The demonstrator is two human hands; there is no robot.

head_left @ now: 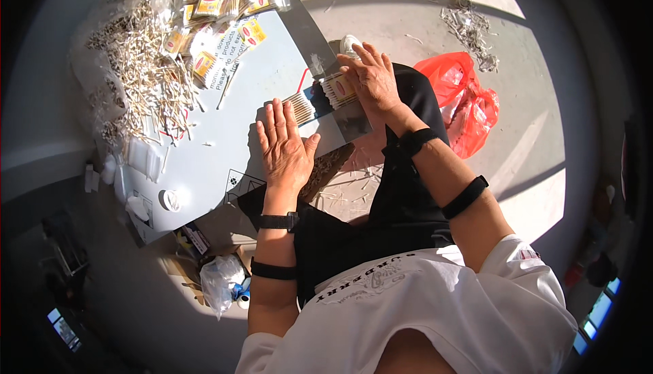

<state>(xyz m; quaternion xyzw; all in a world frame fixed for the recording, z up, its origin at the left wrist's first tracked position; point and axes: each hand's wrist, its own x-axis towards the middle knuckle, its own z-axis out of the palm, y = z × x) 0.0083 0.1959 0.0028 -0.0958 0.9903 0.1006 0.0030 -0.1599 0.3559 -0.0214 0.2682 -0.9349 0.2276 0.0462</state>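
Packs of cotton swabs lie heaped at the far end of the worktop, clear wrappers and yellow labels catching the sun, and over on the left there's a great tangle of loose swabs. Down at the near edge, here's the action! The left hand is out flat, its grip spread, thumb away from the fingers, fingertips right beside a neat row of swabs; whether they touch it, I can't tell. Just to the right of that row sits a labelled pack at the worktop's edge, and the right hand is over its outer end. Fingers reach forward there, but the thumb's side is hidden, so I can't say whether that grip pinches the pack or merely rests on it. How far along are we? By my reckoning, a good batch is already wrapped and labelled, yet that loose tangle looks bigger than the finished heap, so plenty seems left unpacked.
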